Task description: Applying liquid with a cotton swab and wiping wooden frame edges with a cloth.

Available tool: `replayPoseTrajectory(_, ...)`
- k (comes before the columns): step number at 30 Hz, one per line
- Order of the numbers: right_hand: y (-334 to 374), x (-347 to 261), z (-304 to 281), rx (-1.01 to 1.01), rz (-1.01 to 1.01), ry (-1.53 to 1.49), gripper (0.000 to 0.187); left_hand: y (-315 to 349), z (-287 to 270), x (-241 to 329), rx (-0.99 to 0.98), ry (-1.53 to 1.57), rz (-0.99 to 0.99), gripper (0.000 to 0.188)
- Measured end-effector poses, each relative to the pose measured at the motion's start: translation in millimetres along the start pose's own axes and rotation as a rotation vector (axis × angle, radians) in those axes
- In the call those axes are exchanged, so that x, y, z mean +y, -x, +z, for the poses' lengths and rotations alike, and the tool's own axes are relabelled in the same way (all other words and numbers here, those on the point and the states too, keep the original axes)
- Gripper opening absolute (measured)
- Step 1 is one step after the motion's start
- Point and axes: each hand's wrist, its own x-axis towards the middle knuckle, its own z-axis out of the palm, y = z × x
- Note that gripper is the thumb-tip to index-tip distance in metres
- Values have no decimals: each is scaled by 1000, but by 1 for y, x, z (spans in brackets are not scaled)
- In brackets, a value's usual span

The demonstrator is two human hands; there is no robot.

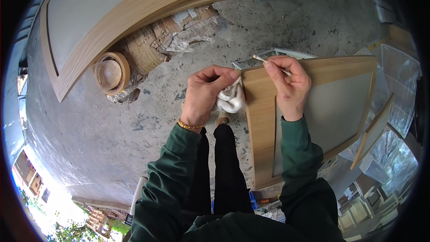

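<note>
While the left hand (206,90) pinches a bunched white cloth (231,99) beside the panel's corner, perhaps keeping it handy, the right hand's (292,80) thumb and fingertips close round a thin swab-like stick (260,58), likely for fine control. Pale, with a brownish tip, it hovers near the edge of the grey-inset, wood-framed panel (261,125). Farther off stands another framed panel (127,9).

A crumpled white cloth (231,100) is bunched in the left grip (204,90), beside the far-left corner of a rectangular panel (260,139) with a pale wooden frame and grey inset. A thin, light-coloured stick (260,59) slants through the right grip (290,80), its tip showing past the panel's far edge.
</note>
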Motion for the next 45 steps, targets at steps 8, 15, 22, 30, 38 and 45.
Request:
replayPoseTrajectory(8,-1,-3,3,28,17,-31,7,0,-4,3,-25,0,-11,10)
replayPoseTrajectory(15,-2,-7,-6,100,133,-221,10,11,-8,-7,10,-47,-71,10)
replayPoseTrajectory(22,24,-14,-25,196,177,-529,15,62,-45,-41,60,-162,-210,9)
replayPoseTrajectory(30,56,-24,-12,-152,350,-342,12,111,-74,-62,34,-231,-359,9)
replayPoseTrajectory(38,180,-14,-77,6,495,-480,12,135,-74,-57,42,-363,-372,10)
replayPoseTrajectory(45,274,-7,-110,549,522,-718,14,154,-40,-72,-10,-420,-397,12)
